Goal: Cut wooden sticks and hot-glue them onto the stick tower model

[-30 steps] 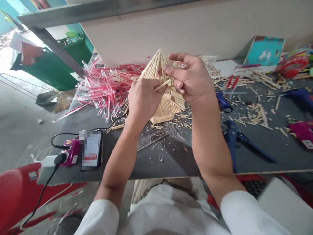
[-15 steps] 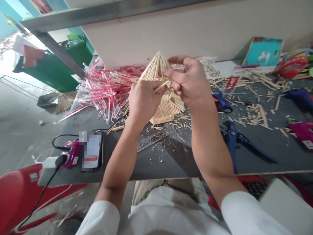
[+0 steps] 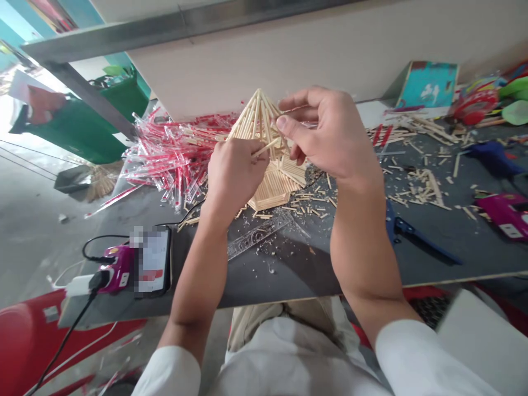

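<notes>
left hand (image 3: 235,176) pinched a wooden stick (image 3: 264,147) | right hand (image 3: 325,132) half open, thumb on the pointed stick model (image 3: 258,124) | near the table's (image 3: 280,269) back edge, beside plastic-wrapped sticks (image 3: 173,159)

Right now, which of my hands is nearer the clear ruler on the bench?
Left. The left hand is just beyond the clear ruler, over its left end; the right hand is farther away, beyond the ruler and off to its right.

The pale wooden stick pyramid (image 3: 251,124) shows fine parallel stripes; to its far left, clear wrappers (image 3: 173,159) are streaked red, near a green bin (image 3: 82,132).
</notes>
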The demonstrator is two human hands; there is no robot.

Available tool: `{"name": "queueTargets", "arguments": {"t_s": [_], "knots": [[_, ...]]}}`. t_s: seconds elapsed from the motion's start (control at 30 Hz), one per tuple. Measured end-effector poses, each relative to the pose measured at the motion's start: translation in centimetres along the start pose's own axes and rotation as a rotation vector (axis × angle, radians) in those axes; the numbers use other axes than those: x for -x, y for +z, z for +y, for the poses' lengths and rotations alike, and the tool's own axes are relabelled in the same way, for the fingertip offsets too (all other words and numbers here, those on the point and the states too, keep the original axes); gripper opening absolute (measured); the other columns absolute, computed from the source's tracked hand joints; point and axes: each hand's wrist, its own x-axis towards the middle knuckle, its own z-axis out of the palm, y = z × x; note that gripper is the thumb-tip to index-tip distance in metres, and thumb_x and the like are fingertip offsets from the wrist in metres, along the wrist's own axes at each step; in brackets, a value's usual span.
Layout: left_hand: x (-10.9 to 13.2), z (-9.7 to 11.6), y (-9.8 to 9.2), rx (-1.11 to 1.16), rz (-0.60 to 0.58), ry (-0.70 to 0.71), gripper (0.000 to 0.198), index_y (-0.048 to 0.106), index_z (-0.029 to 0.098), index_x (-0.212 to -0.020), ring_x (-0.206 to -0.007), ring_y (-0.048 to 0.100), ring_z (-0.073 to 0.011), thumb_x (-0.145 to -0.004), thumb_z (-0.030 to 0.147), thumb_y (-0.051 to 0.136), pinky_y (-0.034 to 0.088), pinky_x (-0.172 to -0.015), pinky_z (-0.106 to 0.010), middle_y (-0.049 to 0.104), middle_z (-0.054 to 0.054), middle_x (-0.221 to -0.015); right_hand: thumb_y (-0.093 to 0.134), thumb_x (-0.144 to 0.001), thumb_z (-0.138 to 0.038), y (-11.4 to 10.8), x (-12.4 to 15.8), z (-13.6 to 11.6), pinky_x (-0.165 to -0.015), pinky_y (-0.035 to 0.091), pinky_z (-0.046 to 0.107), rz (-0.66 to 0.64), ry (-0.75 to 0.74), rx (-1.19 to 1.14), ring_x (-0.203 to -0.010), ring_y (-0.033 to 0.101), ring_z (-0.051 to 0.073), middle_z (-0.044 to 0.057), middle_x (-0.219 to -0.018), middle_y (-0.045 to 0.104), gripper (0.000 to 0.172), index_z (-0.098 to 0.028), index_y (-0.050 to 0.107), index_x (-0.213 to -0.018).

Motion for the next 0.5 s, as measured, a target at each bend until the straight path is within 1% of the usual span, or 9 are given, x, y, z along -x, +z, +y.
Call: {"name": "queueTargets", "arguments": {"t_s": [0.07,0.13,0.2,0.23,0.3,0.37,0.43,0.5], "knots": [[0.0,-0.4,-0.4,-0.010,0.020,0.024,0.036,0.056,0.018,-0.057,-0.056,0.025,-0.0120,-0.092,0.029,0.059,0.029,-0.060,-0.034,0.033,0.003,-0.052,0.068,-0.092,-0.038,-0.7,0.3,-0.1,-0.057,0.056,0.035,0.032,-0.048,0.145,-0.068,0.070,0.020,0.006,-0.104,0.077,0.020,-0.025,0.071,-0.107],[0.1,-0.7,-0.9,0.000,0.028,0.039,0.038,0.054,0.018,-0.056,-0.057,0.025,-0.0117,-0.092,0.029,0.061,0.028,-0.060,-0.034,0.032,0.003,-0.052,0.069,-0.091,-0.035,-1.2,0.5,0.0,-0.068,0.058,0.036,0.065,-0.122,0.271,-0.083,0.072,0.023,0.005,-0.100,0.077,0.012,-0.026,0.074,-0.098],[0.1,-1.0,-1.3,0.025,0.014,0.055,0.032,0.059,0.018,-0.061,-0.058,0.028,-0.0111,-0.091,0.028,0.062,0.028,-0.060,-0.033,0.034,0.003,-0.053,0.072,-0.088,-0.031,-1.6,0.7,0.2,-0.073,0.057,0.037,0.047,-0.198,0.337,-0.086,0.071,0.024,0.004,-0.096,0.077,0.007,-0.026,0.075,-0.092],[0.1,-1.2,-1.4,0.038,0.001,0.059,0.027,0.065,0.017,-0.066,-0.059,0.031,-0.0110,-0.091,0.027,0.063,0.028,-0.061,-0.032,0.038,0.003,-0.054,0.074,-0.086,-0.029,-1.7,0.7,0.3,-0.074,0.056,0.038,0.007,-0.232,0.355,-0.084,0.070,0.023,0.003,-0.094,0.076,0.008,-0.026,0.075,-0.093],[0.1,-1.3,-1.4,0.060,-0.018,0.066,0.017,0.074,0.016,-0.081,-0.062,0.038,-0.0112,-0.090,0.026,0.063,0.031,-0.063,-0.031,0.048,0.002,-0.058,0.078,-0.081,-0.023,-1.8,0.7,0.6,-0.076,0.054,0.038,-0.092,-0.287,0.390,-0.077,0.069,0.022,0.002,-0.088,0.076,0.017,-0.025,0.077,-0.098],[0.1,-1.4,-1.0,0.068,-0.020,0.069,0.017,0.078,0.016,-0.093,-0.065,0.045,-0.0122,-0.089,0.026,0.065,0.034,-0.065,-0.031,0.058,0.000,-0.064,0.078,-0.079,-0.017,-1.6,0.5,0.8,-0.082,0.052,0.039,-0.154,-0.324,0.434,-0.077,0.069,0.022,0.002,-0.087,0.076,0.025,-0.024,0.077,-0.103],[0.0,-1.5,-0.6,0.060,-0.007,0.068,0.017,0.079,0.017,-0.092,-0.067,0.049,-0.0133,-0.088,0.027,0.066,0.035,-0.065,-0.031,0.062,-0.001,-0.067,0.072,-0.081,-0.015,-1.2,0.4,0.8,-0.088,0.051,0.039,-0.175,-0.327,0.486,-0.083,0.069,0.023,0.004,-0.091,0.077,0.023,-0.023,0.077,-0.102],[-0.1,-1.6,-0.3,0.035,0.001,0.076,0.016,0.077,0.018,-0.084,-0.067,0.050,-0.0142,-0.089,0.029,0.066,0.035,-0.064,-0.031,0.061,-0.001,-0.066,0.065,-0.085,-0.018,-0.9,0.2,0.7,-0.092,0.049,0.039,-0.204,-0.275,0.554,-0.091,0.070,0.025,0.005,-0.097,0.077,0.020,-0.024,0.077,-0.100]]}}
